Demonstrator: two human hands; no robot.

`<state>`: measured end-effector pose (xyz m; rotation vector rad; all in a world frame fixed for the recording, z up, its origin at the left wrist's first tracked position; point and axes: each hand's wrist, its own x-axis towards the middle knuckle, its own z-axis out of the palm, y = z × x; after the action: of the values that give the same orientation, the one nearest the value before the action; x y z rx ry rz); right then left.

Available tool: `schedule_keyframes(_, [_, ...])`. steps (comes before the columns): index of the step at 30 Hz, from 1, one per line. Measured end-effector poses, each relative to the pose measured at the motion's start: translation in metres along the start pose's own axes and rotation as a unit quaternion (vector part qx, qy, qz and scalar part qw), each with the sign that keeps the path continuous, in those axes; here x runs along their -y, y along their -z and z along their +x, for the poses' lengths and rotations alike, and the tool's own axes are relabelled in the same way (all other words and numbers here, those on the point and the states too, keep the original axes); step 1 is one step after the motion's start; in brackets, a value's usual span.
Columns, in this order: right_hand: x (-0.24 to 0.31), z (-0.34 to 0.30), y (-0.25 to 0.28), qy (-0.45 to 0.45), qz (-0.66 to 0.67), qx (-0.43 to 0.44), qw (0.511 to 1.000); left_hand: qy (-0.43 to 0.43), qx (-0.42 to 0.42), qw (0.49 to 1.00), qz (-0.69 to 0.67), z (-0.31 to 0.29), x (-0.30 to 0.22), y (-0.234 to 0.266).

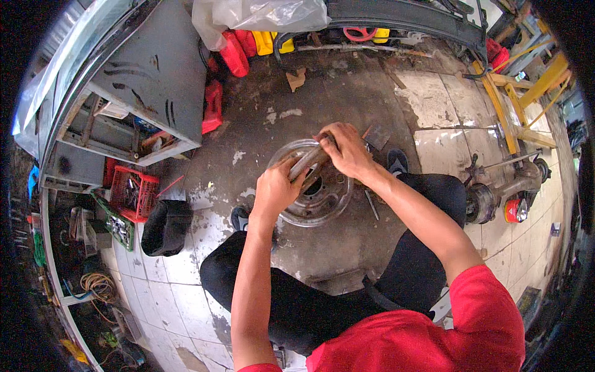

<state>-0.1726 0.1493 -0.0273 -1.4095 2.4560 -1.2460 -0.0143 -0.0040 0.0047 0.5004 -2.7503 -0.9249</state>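
A thick, dull grey metal piece [307, 162] slants between my hands above a steel wheel rim [334, 204]. My left hand [277, 187] is closed round its lower left end. The fingers of my right hand [349, 150] wrap its upper right end. Whether the piece is a bar or the edge of something broader I cannot tell. The rim lies flat on the stained floor between my feet, and its dark centre hole shows under the metal piece. A thin rod-like tool [372, 205] lies on the floor just right of the rim.
To the left stand a grey metal cabinet [155, 68], a red plastic crate [134, 193] and a black container [166, 227]. An axle-like assembly [505, 186] and a red can [515, 211] lie at the right, near a yellow frame [496, 102]. Red and yellow containers [234, 54] line the back.
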Motion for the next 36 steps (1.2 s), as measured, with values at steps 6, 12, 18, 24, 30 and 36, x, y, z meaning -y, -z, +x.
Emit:
schedule_keyframes(6, [0.030, -0.005, -0.006, 0.135, -0.069, 0.032, 0.988, -0.002, 0.001, 0.999, -0.043, 0.002, 0.009, 0.000])
schedule_keyframes(12, [-0.013, 0.004, 0.003, -0.031, 0.007, -0.009, 0.999, -0.008, -0.018, 0.999, -0.047, -0.002, 0.009, -0.002])
schedule_keyframes(18, [0.017, -0.002, 0.005, 0.063, -0.040, -0.001, 0.997, -0.071, -0.104, 0.987, -0.096, -0.021, 0.042, -0.006])
schedule_keyframes(24, [0.007, 0.006, 0.002, 0.114, -0.051, -0.007, 0.992, 0.042, -0.028, 0.993, -0.104, -0.029, 0.057, -0.004])
schedule_keyframes(30, [-0.025, 0.005, 0.000, -0.068, 0.013, 0.006, 0.998, -0.017, -0.005, 0.995, -0.100, -0.007, 0.021, 0.011])
schedule_keyframes(36, [0.040, -0.004, -0.001, 0.169, -0.049, -0.005, 0.984, -0.047, 0.032, 0.998, -0.010, 0.005, 0.010, 0.012])
